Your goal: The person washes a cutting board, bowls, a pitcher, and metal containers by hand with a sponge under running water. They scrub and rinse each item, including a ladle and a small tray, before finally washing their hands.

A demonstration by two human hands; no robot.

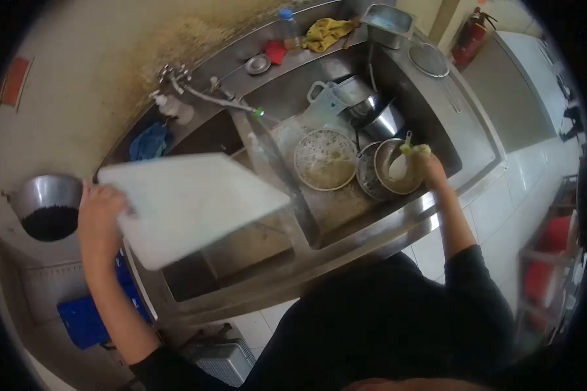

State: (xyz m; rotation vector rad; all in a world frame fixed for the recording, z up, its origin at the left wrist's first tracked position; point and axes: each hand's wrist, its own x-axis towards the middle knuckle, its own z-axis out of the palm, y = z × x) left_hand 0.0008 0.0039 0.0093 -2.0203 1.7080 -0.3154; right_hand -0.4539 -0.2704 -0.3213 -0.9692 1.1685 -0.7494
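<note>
My left hand [102, 210] grips the left edge of a white cutting board [192, 205], which is tilted over the left sink basin [261, 244]. Its fingers are partly behind the board. My right hand [434, 171] is closed around a pale yellow-green sponge [421, 150] at the right rim of a metal bowl [386, 151]. Inside that bowl lies a white spoon or scoop [398, 168]. Left of it, a round basin [326, 160] holds cloudy, sudsy water. Behind are a clear plastic jug [328, 98] and shiny metal pans [385, 122].
A tap with a flexible hose [215, 98] reaches over the divider. Along the back ledge are a soap bottle [174, 109], a blue cloth [150, 141], a yellow cloth [328, 34] and a metal container [389, 26]. A strainer [429, 60] lies on the right drainboard.
</note>
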